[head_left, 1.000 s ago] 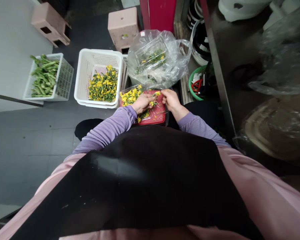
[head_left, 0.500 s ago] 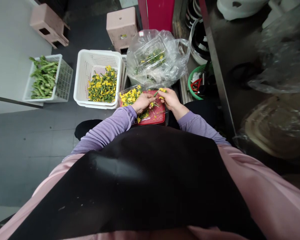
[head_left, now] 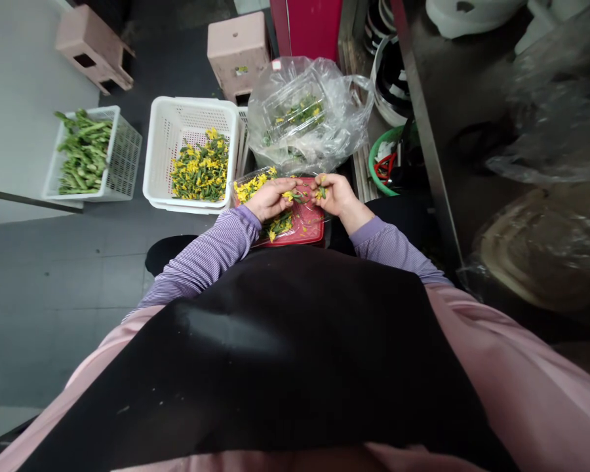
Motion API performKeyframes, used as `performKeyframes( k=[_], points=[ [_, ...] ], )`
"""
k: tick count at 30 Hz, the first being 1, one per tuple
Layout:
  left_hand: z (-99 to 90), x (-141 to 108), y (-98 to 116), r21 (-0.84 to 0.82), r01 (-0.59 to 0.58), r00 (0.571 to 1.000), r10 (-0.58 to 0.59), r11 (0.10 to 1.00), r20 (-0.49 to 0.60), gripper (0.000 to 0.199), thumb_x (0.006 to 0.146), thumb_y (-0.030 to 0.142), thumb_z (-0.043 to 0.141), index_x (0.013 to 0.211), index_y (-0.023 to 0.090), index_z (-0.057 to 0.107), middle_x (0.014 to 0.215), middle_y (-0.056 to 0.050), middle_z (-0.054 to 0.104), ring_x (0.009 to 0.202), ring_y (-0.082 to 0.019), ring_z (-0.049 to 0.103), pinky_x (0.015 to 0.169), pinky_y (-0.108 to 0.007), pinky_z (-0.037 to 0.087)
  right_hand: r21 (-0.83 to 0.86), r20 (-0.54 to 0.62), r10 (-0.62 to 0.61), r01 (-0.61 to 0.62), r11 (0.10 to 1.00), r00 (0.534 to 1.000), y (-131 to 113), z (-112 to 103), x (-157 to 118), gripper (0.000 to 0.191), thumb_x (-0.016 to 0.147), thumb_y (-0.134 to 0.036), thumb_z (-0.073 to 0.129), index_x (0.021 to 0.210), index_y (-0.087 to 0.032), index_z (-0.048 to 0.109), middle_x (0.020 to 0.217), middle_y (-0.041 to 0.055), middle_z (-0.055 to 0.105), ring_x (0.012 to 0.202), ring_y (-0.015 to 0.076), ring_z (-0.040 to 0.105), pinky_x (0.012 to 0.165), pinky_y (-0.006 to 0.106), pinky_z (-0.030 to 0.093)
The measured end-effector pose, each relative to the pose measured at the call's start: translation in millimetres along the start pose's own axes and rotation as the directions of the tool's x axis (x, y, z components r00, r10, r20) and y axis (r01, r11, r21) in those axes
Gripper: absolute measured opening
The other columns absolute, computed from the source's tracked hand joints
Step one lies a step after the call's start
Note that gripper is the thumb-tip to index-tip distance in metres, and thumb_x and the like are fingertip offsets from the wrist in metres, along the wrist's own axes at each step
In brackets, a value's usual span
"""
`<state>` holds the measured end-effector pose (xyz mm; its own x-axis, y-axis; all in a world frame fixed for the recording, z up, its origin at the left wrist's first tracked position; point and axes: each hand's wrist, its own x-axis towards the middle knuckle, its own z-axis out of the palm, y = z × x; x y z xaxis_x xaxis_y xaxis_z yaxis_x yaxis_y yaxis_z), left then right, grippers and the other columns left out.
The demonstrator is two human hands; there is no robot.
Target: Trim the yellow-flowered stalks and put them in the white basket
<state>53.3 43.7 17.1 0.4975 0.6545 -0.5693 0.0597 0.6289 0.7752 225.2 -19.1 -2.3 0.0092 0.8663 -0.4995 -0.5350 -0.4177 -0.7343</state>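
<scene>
Over a red tray (head_left: 312, 227), my left hand (head_left: 272, 198) pinches a small green sprig with yellow flowers (head_left: 294, 196) at its fingertips. Close beside it on the right, my right hand (head_left: 335, 196) is closed on another yellow-flowered sprig (head_left: 320, 192). The fingertips of the two hands are a short gap apart. A clear plastic container with yellow flowers (head_left: 248, 189) lies at the tray's left, partly under my left hand and wrist. More flowered greens (head_left: 279, 226) rest below that hand, and small bits are scattered on the red surface.
Left of the tray stands a white basket (head_left: 153, 154) of yellow-flowered greens; farther left, another basket (head_left: 122, 154) holds thick green stems. Ahead is a clear plastic bag (head_left: 341, 124) with a clear box on it. A green basket (head_left: 373, 164) and metal shelf edge (head_left: 435, 157) are right.
My left hand has shifted slightly left and turned, showing a flowered sprig at its fingertips. The right hand's fingers have curled inward, with the sprig now lower between them.
</scene>
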Motion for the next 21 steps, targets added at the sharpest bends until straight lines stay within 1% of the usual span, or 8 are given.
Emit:
performKeyframes(
  k=[3,5,8,11,14,17,19,21],
  points=[
    [-2.3,-1,5,-0.035,-0.009,0.999,0.011,0.999,0.053,0.006,0.092,0.011,0.071,0.095,0.008,0.075,0.066,-0.001,0.068,0.05,-0.005,0.059,0.051,-0.016,0.048,-0.02,0.119,0.134,-0.133,0.991,0.984,3,4,-5,0.011,0.081,-0.014,0.065,0.078,-0.018,0.055,0.063,-0.0025,0.051,0.05,0.0084,0.042,0.049,0.021,0.038],
    [-1.0,-2,6,-0.008,-0.022,0.998,0.023,1.0,0.059,0.005,0.09,0.012,0.074,0.093,0.009,0.075,0.063,0.0,0.066,0.049,-0.005,0.057,0.051,-0.016,0.046,-0.068,0.196,0.189,-0.179,0.981,0.962,6,7,-7,0.013,0.087,-0.014,0.067,0.08,-0.016,0.057,0.06,-0.0051,0.046,0.047,0.0061,0.036,0.046,0.018,0.031],
    [4.0,-5,4,0.105,-0.071,0.997,0.065,0.992,0.051,0.011,0.086,0.016,0.081,0.093,0.01,0.074,0.066,0.0,0.066,0.05,-0.005,0.055,0.05,-0.016,0.044,-0.095,0.274,0.209,-0.19,0.977,0.939,10,7,-7,0.021,0.092,-0.016,0.07,0.078,-0.017,0.054,0.056,-0.0101,0.035,0.044,0.0033,0.027,0.044,0.015,0.022],
    [9.0,-6,3,0.244,-0.147,0.989,0.141,0.959,0.044,0.014,0.083,0.018,0.082,0.093,0.011,0.074,0.067,0.0,0.067,0.052,-0.005,0.055,0.051,-0.017,0.042,-0.091,0.311,0.209,-0.19,0.978,0.927,12,5,-6,0.021,0.094,-0.016,0.071,0.08,-0.016,0.055,0.056,-0.0119,0.031,0.043,0.0022,0.022,0.043,0.014,0.018],
    [11.7,-6,5,0.387,-0.242,0.969,0.239,0.89,0.056,0.01,0.083,0.014,0.078,0.092,0.011,0.074,0.069,0.0,0.068,0.059,-0.007,0.059,0.058,-0.018,0.046,-0.086,0.334,0.223,-0.206,0.975,0.916,14,5,-6,0.016,0.095,-0.014,0.068,0.084,-0.015,0.057,0.055,-0.0123,0.03,0.043,0.0022,0.021,0.043,0.014,0.018],
    [12.8,-5,8,0.507,-0.351,0.934,0.336,0.788,0.124,0.006,0.083,0.009,0.073,0.089,0.011,0.075,0.074,-0.001,0.07,0.068,-0.008,0.063,0.067,-0.02,0.049,-0.058,0.347,0.235,-0.229,0.972,0.908,15,6,-7,0.017,0.096,-0.012,0.062,0.084,-0.017,0.052,0.055,-0.0119,0.032,0.042,0.0029,0.024,0.043,0.013,0.02],
    [13.6,-5,7,0.545,-0.416,0.907,0.378,0.728,0.187,0.006,0.084,0.009,0.072,0.089,0.011,0.074,0.075,-0.001,0.071,0.071,-0.009,0.064,0.071,-0.022,0.051,-0.052,0.366,0.237,-0.235,0.971,0.9,15,6,-7,0.02,0.094,-0.011,0.063,0.083,-0.019,0.049,0.055,-0.0118,0.033,0.041,0.003,0.025,0.043,0.013,0.021],
    [14.6,-3,6,0.556,-0.465,0.883,0.404,0.689,0.239,0.005,0.084,0.011,0.072,0.089,0.011,0.074,0.077,-0.001,0.072,0.073,-0.01,0.065,0.074,-0.023,0.052,-0.066,0.385,0.237,-0.23,0.971,0.892,16,5,-6,0.024,0.089,-0.009,0.067,0.083,-0.02,0.047,0.055,-0.0123,0.033,0.041,0.0028,0.024,0.042,0.013,0.021]
  ],
)
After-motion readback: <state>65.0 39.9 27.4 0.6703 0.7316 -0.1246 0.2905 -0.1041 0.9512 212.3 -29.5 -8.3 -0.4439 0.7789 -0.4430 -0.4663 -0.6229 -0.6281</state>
